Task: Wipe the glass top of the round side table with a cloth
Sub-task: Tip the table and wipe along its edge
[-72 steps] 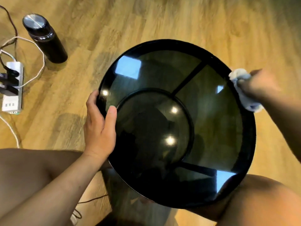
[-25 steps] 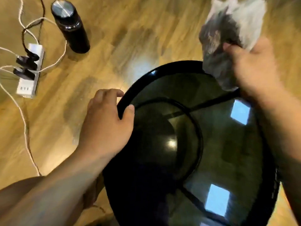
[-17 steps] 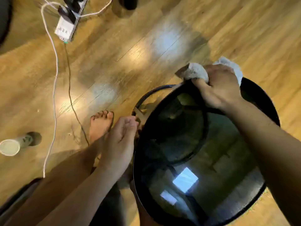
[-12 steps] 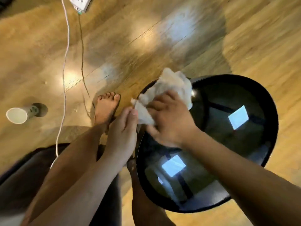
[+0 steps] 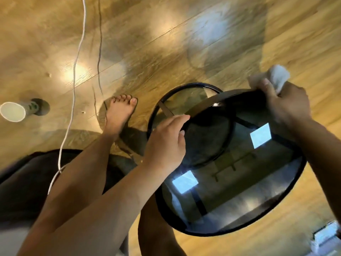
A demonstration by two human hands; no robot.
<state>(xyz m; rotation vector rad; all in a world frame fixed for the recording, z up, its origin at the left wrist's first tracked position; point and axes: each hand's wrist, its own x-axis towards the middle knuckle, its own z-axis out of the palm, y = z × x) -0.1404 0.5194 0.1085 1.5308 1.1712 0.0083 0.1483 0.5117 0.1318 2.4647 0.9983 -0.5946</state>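
The round side table has a dark glass top [image 5: 245,174] in a black rim, filling the lower right of the head view, with its lower ring base [image 5: 156,109] showing beyond the far-left edge. My left hand [image 5: 166,143] grips the rim on the left side, fingers curled over the edge. At the far right edge of the top, my right hand [image 5: 287,106] is closed around a bunched white cloth [image 5: 277,77], which sticks out above the knuckles and presses on the rim.
A bare foot [image 5: 120,111] and leg stand on the wooden floor left of the table. A white cable [image 5: 77,58] and a thin dark cable run down the floor. A paper cup [image 5: 13,111] lies at the far left. A dark mat sits under the leg.
My right hand has carried the cloth from the near-left part of the rim over to the far right edge. My left hand now grips the rim. The view has swung.
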